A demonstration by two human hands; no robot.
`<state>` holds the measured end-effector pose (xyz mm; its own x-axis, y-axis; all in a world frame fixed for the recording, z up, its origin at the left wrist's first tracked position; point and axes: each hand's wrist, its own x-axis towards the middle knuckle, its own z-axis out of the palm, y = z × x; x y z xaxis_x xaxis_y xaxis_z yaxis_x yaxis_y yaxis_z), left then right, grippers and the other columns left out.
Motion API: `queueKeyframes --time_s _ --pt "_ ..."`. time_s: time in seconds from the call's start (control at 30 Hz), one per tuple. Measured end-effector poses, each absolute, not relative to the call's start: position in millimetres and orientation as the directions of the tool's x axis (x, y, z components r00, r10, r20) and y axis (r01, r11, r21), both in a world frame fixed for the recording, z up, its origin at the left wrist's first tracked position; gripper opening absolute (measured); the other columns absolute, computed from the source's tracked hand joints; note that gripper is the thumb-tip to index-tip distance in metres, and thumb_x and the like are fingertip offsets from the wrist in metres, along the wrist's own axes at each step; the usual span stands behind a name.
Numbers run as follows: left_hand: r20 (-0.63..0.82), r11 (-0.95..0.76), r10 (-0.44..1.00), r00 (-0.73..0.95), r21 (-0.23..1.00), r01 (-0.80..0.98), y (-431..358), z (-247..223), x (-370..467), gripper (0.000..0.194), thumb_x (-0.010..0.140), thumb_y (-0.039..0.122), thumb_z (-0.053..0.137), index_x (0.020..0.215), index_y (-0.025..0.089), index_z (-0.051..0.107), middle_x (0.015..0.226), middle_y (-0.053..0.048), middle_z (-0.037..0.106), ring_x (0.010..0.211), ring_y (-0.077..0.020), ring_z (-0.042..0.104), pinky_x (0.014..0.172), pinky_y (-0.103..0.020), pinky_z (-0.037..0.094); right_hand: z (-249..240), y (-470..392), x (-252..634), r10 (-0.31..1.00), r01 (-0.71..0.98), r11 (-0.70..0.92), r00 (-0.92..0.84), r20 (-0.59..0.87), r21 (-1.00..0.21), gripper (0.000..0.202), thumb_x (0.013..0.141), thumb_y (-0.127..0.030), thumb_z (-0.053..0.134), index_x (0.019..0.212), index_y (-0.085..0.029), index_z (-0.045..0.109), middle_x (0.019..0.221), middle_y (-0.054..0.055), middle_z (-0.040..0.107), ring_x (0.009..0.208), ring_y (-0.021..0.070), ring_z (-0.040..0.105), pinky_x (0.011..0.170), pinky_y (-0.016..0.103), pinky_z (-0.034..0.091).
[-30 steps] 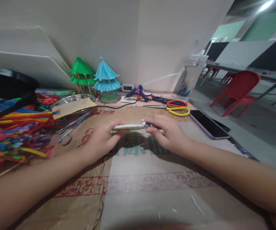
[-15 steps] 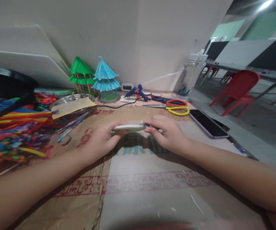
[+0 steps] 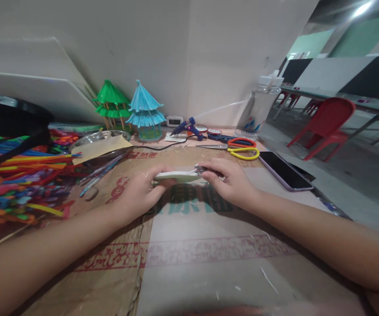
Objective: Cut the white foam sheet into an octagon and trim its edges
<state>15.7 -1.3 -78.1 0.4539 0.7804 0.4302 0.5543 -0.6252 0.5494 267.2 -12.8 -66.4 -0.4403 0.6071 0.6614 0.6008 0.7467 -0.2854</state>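
A thin, flat white piece with a rounded edge (image 3: 179, 177) is held nearly edge-on above the table. My left hand (image 3: 143, 188) pinches its left end, thumb below and fingers above. At the piece's right end, my right hand (image 3: 230, 177) is closed round a small dark metal tool (image 3: 205, 170). The tool's tip meets the edge of the white piece; most of it is hidden by my fingers, so its exact kind does not show. Thin white shavings lie on the translucent sheet (image 3: 189, 281) below.
Colourful pipe cleaners (image 3: 18, 180) fill the left side. Along the back stand a green model pavilion (image 3: 112, 103), a blue one (image 3: 146, 114), a glue gun (image 3: 187, 128), yellow-and-orange-handled scissors (image 3: 244, 151) and a clear bottle (image 3: 257, 107). A phone (image 3: 284, 171) lies at the right edge.
The metal tool has shifted slightly along the edge of the white piece, and my right fingers have moved a little. A thin white strip now shows near the tool's tip.
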Motion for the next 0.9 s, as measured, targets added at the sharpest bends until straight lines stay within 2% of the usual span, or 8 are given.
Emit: queueKeyframes --time_s 0.3,0.53,0.9 --pt "0.399 -0.645 0.762 0.51 0.54 0.541 -1.6 -79.4 15.2 0.024 0.092 0.029 0.048 0.106 0.022 0.067 0.094 -0.004 0.076 0.085 -0.0219 0.07 0.076 -0.032 0.051 -63.8 -18.5 261.4 0.515 0.561 0.81 -0.541 0.666 -0.171 0.035 0.099 -0.037 0.05 0.107 -0.01 0.071 0.076 0.007 0.065 0.07 0.0175 0.056 0.065 0.029 0.04" --pt "0.412 -0.656 0.751 0.516 0.553 0.514 -3.5 -79.4 16.1 0.025 0.09 0.026 0.048 0.107 0.021 0.066 0.095 -0.003 0.076 0.084 -0.0207 0.07 0.076 -0.032 0.053 -62.5 -20.2 257.9 0.519 0.552 0.813 -0.542 0.66 -0.186 0.032 0.1 -0.036 0.049 0.107 -0.014 0.071 0.075 0.005 0.064 0.068 0.016 0.054 0.064 0.028 0.04" --pt "0.416 -0.657 0.75 0.514 0.559 0.506 -2.1 -80.8 15.7 0.025 0.09 0.027 0.049 0.108 0.021 0.066 0.094 -0.004 0.076 0.082 -0.0212 0.069 0.075 -0.034 0.053 -62.6 -20.7 257.5 0.504 0.555 0.815 -0.536 0.677 -0.167 0.029 0.1 -0.031 0.049 0.108 -0.015 0.072 0.074 0.004 0.064 0.069 0.0157 0.054 0.063 0.028 0.04"
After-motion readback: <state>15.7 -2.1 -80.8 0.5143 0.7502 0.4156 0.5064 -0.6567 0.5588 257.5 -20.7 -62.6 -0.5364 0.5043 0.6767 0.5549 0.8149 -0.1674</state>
